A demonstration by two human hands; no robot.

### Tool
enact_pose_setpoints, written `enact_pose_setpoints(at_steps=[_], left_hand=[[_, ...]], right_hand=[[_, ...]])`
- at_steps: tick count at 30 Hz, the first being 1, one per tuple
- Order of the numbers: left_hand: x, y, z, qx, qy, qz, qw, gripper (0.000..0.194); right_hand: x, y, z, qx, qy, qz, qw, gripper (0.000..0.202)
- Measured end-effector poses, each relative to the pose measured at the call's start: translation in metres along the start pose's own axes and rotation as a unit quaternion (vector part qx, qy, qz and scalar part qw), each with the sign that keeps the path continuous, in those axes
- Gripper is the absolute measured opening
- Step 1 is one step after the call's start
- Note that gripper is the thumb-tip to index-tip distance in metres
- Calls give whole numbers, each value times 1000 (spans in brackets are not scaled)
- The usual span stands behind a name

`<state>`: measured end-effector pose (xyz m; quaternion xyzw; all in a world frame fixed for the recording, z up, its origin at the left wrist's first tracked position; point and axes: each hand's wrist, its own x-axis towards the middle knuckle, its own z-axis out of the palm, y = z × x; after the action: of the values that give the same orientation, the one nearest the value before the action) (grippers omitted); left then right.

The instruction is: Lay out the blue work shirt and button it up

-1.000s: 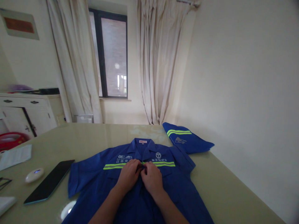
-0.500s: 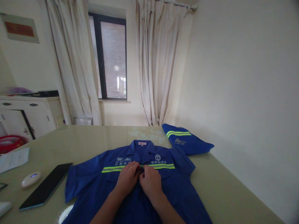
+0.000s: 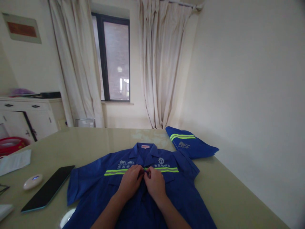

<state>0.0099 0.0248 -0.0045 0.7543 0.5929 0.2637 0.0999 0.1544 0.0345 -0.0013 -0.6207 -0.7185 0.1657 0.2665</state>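
blue shirt (image 3: 100,181) lies flat mid-table, both hands' grip, left (image 3: 130,182) and right (image 3: 155,183), pinched on its front edges.

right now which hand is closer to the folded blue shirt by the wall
Right. The right hand rests on the spread shirt at its front, on the side toward the folded blue shirt; the left hand lies just beyond it, farther away.

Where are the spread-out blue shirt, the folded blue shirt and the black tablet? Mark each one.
spread-out blue shirt (image 3: 186,190), head view, on its lower front panel.
folded blue shirt (image 3: 193,147), head view, on the middle of its top face.
black tablet (image 3: 49,187), head view, on the middle of its dark screen.
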Motion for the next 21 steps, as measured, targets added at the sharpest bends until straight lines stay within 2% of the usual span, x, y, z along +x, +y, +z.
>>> enact_pose_setpoints(at_steps=[5, 13, 17, 21], left_hand=[[1, -1, 1, 3, -4, 1, 1000, 17], [1, -4, 3, -20, 1, 7, 1000, 15], [1, -5, 4, -22, 5, 10, 1000, 15], [2, -6, 5, -28, 2, 2, 1000, 14]], right_hand=[[-2, -2, 2, -9, 1, 5, 1000, 10], [-1, -2, 5, -84, -12, 4, 996, 17], [2, 4, 4, -2, -2, -24, 1000, 12], [8, 9, 5, 106, -3, -37, 994, 30]])
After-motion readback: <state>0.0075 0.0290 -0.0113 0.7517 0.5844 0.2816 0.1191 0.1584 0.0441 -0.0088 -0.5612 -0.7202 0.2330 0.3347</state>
